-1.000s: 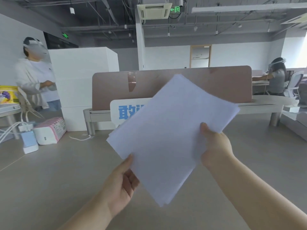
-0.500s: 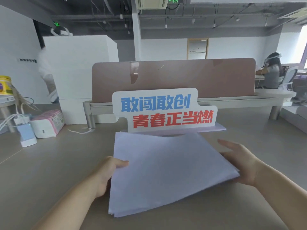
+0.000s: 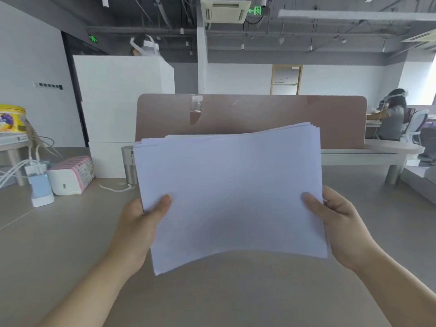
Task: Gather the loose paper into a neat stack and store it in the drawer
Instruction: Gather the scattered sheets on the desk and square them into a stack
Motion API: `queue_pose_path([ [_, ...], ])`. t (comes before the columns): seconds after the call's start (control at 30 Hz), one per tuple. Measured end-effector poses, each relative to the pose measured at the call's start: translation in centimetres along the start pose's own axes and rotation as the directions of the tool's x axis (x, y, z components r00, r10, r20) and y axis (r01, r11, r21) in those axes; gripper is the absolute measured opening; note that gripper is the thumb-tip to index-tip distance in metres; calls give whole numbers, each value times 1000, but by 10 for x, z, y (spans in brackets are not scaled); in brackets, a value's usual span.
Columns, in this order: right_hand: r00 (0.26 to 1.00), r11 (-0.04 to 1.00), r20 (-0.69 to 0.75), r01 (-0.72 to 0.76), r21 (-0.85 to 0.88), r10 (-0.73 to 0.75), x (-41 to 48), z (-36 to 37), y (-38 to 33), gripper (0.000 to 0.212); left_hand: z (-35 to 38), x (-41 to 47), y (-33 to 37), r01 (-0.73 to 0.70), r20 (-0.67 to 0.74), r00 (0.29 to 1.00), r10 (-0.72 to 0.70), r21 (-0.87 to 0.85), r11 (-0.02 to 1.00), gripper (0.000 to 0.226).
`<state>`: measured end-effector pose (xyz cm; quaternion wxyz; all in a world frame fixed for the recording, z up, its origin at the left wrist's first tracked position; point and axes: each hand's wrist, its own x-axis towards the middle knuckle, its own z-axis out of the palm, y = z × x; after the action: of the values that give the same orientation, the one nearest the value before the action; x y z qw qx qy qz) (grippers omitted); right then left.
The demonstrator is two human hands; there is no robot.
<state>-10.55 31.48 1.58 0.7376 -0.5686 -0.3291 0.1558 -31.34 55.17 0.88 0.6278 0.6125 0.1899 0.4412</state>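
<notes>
A stack of white paper (image 3: 231, 192) stands nearly upright above the grey desk (image 3: 59, 251), its long side across and its bottom edge bowed upward in the middle. My left hand (image 3: 141, 225) grips the stack's left edge with the thumb on the front sheet. My right hand (image 3: 339, 223) holds the right edge the same way. The sheets fan slightly at the top right corner. No drawer shows in this view. The paper hides the lettered sign behind it.
A brown desk divider (image 3: 259, 109) runs across the back. At the left stand a pink-and-white tissue pack (image 3: 70, 175), a blue charger (image 3: 41, 190) with white cables, and a yellow tub (image 3: 11, 119). A seated person (image 3: 391, 116) works at far right.
The stack lay flat and low on the desk half a second ago; both hands have raised it upright, so it now hides the sign. Earlier still it was held tilted.
</notes>
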Motion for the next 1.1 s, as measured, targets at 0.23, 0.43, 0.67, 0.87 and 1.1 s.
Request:
queue_pose_path([
  [0.23, 984, 988, 102, -153, 35, 149, -3, -6, 3, 38, -6, -6, -9, 121, 167, 980, -113, -36, 992, 54],
  [0.43, 985, 996, 148, -85, -1, 84, -2, -10, -7, 45, 4, -10, -2, 19, 141, 990, -7, -85, 996, 50],
  [0.67, 982, 997, 177, -70, 25, 64, -1, -11, -7, 69, 4, -15, 1, 39, 184, 983, -12, -147, 988, 61],
  [0.87, 987, 999, 162, -12, 37, 6, 1, -12, -8, 75, 9, -15, 2, -7, 141, 990, 28, -145, 989, 55],
  [1.1, 980, 995, 172, -101, 16, 97, 1, -12, 3, 74, 10, -15, -11, 21, 149, 989, -6, -101, 995, 57],
])
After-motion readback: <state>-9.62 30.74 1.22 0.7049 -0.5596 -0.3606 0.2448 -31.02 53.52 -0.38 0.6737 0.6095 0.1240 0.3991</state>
